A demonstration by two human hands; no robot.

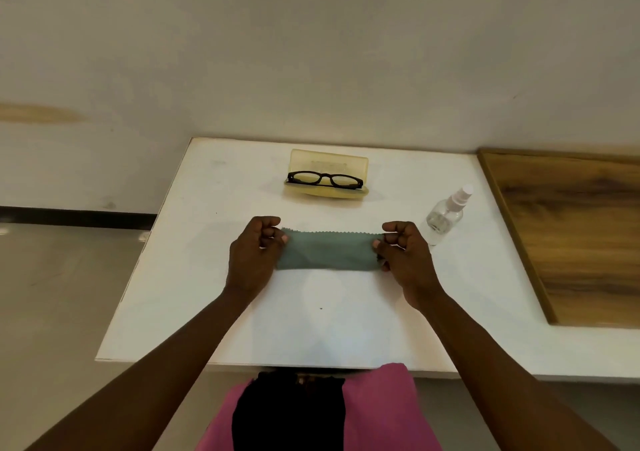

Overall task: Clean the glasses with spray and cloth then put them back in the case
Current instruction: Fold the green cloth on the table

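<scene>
A single wide-angle camera worn on the person's head looks forward and steeply down over a white tabletop (214,305), close enough that both forearms run in from the bottom corners. The left hand (254,255) and right hand (403,258) sit near mid-frame. The pale wall (311,52) fills the upper half, floor shows at left, and straight edges bow toward the borders.

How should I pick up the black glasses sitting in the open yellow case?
Probably pinch the glasses at the bridge between the lenses, coming down from above and the near side. They rest folded in the open case, lenses facing you; its raised lid blocks the far side, and the bridge keeps fingers off the lenses.
</scene>
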